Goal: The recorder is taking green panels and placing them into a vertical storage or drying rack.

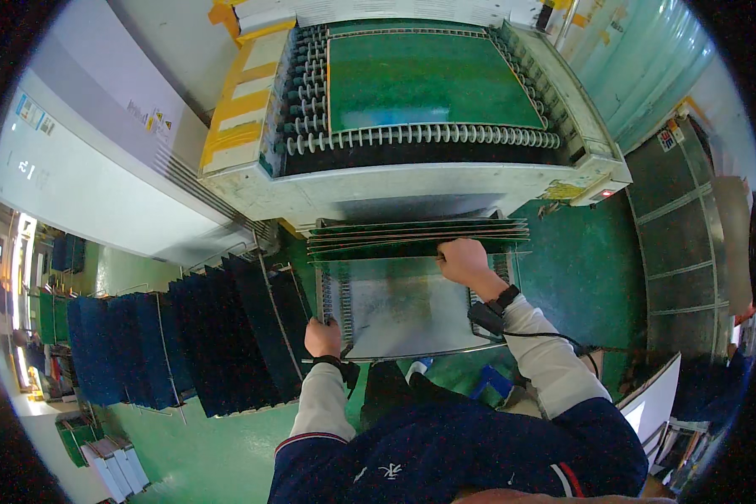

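In front of me stands a metal rack (412,351) with coiled spring-like dividers along its sides. Several thin green panels (378,249) stand on edge close together at its far end. My right hand (466,263) is closed at the top edge of the nearest panel, right of its middle, with the fingertips partly hidden. My left hand (323,338) is wrapped round the rack's near left side. Beyond the rack, a large green panel (428,80) lies flat on the rollers of a conveyor machine (353,191).
To the left, racks hold several dark blue panels (218,336) on edge. A tall white cabinet (101,160) stands at the far left. Grey metal panelling (680,244) is at the right. A white board (653,395) leans near my right elbow. A black cable (554,338) runs from my right wrist.
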{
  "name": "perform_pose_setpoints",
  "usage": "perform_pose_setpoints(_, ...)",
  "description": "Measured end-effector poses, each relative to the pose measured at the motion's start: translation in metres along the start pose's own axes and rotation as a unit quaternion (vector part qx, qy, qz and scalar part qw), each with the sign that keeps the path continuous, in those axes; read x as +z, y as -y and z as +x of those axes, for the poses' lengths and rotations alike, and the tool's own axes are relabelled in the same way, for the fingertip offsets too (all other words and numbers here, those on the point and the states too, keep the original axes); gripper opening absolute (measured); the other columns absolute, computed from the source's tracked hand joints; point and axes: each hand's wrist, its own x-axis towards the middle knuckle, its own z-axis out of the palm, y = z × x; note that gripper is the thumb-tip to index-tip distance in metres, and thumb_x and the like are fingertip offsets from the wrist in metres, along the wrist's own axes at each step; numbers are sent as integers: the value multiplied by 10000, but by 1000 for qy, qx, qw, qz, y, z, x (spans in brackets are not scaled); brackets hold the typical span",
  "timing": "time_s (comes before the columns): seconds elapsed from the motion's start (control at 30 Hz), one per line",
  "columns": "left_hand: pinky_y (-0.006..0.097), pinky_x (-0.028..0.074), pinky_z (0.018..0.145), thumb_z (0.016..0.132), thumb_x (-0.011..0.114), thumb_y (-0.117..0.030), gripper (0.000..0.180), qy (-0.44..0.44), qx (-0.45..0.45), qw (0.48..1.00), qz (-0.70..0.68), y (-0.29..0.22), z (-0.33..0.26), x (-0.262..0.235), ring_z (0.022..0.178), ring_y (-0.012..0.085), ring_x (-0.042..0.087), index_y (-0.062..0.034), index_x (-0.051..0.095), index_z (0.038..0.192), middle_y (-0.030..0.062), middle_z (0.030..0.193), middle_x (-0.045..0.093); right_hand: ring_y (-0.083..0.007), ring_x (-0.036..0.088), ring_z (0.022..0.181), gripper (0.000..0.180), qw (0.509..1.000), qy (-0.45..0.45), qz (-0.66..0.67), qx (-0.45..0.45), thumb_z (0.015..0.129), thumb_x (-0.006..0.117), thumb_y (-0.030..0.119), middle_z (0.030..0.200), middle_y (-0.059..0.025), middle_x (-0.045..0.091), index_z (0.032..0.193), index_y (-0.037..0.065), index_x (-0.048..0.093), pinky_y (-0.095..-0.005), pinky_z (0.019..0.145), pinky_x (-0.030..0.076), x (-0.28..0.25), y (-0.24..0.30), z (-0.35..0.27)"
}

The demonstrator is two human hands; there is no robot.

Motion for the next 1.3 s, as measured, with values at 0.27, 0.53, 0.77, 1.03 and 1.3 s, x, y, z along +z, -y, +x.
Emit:
perform_pose_setpoints(0.27, 490, 550, 775, 802, 738, -359, 375, 8, 1, 1000, 7, -11, -5, -9, 888, 418, 684, -10, 664, 914, 217, 927, 701, -364, 688, 841, 202, 1000, 3, 7, 15, 808, 700, 318, 816, -155, 704, 848, 121, 726, -496, 736, 536, -2, 1, -2)
perform_pose_setpoints(0.53, 491, 550, 778, 798, 737, -363, 387, -6, 8, 1000, 14, -4, -4, -7, 896, 414, 683, -10, 674, 945, 214, 933, 703, -364, 688, 839, 205, 1000, -12, -1, 1, 801, 687, 321, 809, -152, 703, 836, 121, 719, -500, 737, 538, 0, 2, -1)
perform_pose_setpoints(0.77, 492, 551, 781, 799, 733, -364, 386, 5, 5, 1000, 16, -6, -4, -8, 894, 417, 683, -10, 673, 941, 214, 929, 702, -365, 686, 834, 196, 1000, -14, -2, 1, 801, 677, 308, 810, -151, 703, 828, 119, 717, -498, 732, 536, 1, 0, 1)
perform_pose_setpoints(1.03, 498, 550, 772, 807, 728, -371, 388, -1, 4, 1000, 11, -5, -4, -6, 885, 421, 683, -5, 667, 920, 220, 919, 701, -363, 686, 842, 193, 1000, 3, 3, 7, 803, 684, 304, 820, -152, 707, 832, 117, 719, -494, 736, 531, -5, 3, 1)
perform_pose_setpoints(1.3, 497, 544, 791, 820, 720, -373, 400, -3, 15, 1000, -1, -6, -5, -4, 911, 419, 679, 1, 663, 950, 223, 964, 696, -362, 688, 851, 206, 1000, -3, -3, 12, 804, 698, 326, 825, -151, 709, 840, 126, 726, -494, 743, 533, -4, 1, 0)
